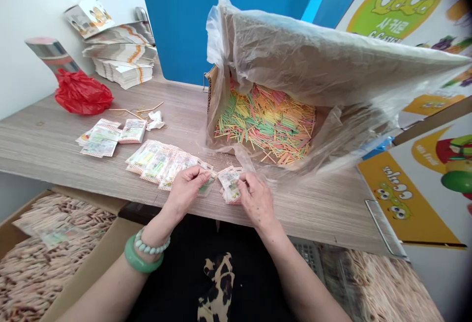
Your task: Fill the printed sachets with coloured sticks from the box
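My left hand, with a pale green bead bracelet and a green bangle on its wrist, has thumb and forefinger pinched on a small clear printed packet. That packet is at the right end of an overlapping row of similar packets with coloured sticks inside. My right hand has its fingers closed at the right edge of a packet on a small stack of packets. Behind the hands, an open carton lined with clear plastic holds many loose coloured sticks.
On the left of the table are two packet piles, a crumpled tissue, a red plastic bag and stacked printed sheets. A carton full of packets stands below left. Printed boxes stand at right.
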A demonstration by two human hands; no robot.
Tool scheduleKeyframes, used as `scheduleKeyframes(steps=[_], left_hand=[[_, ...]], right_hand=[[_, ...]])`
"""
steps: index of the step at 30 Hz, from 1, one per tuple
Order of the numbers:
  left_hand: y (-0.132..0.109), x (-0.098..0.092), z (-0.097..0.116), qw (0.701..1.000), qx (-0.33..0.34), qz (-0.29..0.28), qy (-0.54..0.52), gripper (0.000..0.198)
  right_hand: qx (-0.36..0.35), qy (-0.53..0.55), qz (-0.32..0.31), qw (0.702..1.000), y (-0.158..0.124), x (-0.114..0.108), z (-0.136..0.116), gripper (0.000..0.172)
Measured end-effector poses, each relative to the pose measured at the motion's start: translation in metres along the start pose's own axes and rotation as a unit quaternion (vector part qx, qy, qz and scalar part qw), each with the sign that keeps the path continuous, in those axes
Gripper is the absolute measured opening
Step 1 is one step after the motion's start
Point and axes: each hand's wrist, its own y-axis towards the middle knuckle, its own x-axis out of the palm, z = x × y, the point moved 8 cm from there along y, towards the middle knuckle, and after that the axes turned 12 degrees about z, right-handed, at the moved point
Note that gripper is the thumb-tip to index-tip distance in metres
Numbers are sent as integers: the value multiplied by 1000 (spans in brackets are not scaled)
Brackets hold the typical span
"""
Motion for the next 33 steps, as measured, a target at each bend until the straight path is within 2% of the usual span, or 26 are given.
scheduleKeyframes(steps=[2,4,6,7,9,11,15,17,19,21,23,25,27,28,29,31,33], left_hand=[[8,0,3,979,97,43,174,29],[13,3,3,912,171,75,366,29],[15,6,-1,844,200,81,492,30],[16,7,-3,822,207,77,525,31],[18,5,-6,801,214,72,554,32],[20,0,-7,789,220,74,570,31],[27,-10,-9,765,238,85,593,30],[31,-14,-10,759,245,89,596,29],[33,-18,-10,764,248,95,588,30],[32,-21,-7,784,249,102,560,33],[27,-23,3,819,246,119,504,35],[19,-19,15,876,230,126,405,32],[16,-3,24,948,181,81,251,26],[16,11,27,976,145,33,158,24],[16,26,30,992,103,-22,67,27],[20,54,33,990,17,-106,-91,26],[31,66,31,972,-64,-111,-196,20]], right_hand=[[17,-137,6,990,3,-1,11,21],[31,-211,-28,977,5,7,21,27],[49,-215,-55,974,7,16,29,25],[63,-202,-60,975,7,19,34,20],[94,-175,-60,978,7,21,42,12],[109,-159,-51,980,6,19,46,15],[91,-165,-47,981,6,18,42,19],[89,-171,-53,980,7,19,42,16],[92,-167,-48,980,8,19,45,9],[86,-166,-36,982,7,16,47,16],[57,-170,-16,984,4,7,44,23],[8,-148,17,989,-1,-6,34,27],[-40,-86,62,994,-3,-21,18,28],[-56,-42,78,994,-2,-27,11,28],[-65,2,85,994,1,-30,5,29],[-59,73,64,994,16,-29,-2,35],[-32,91,21,995,42,-20,0,44]])
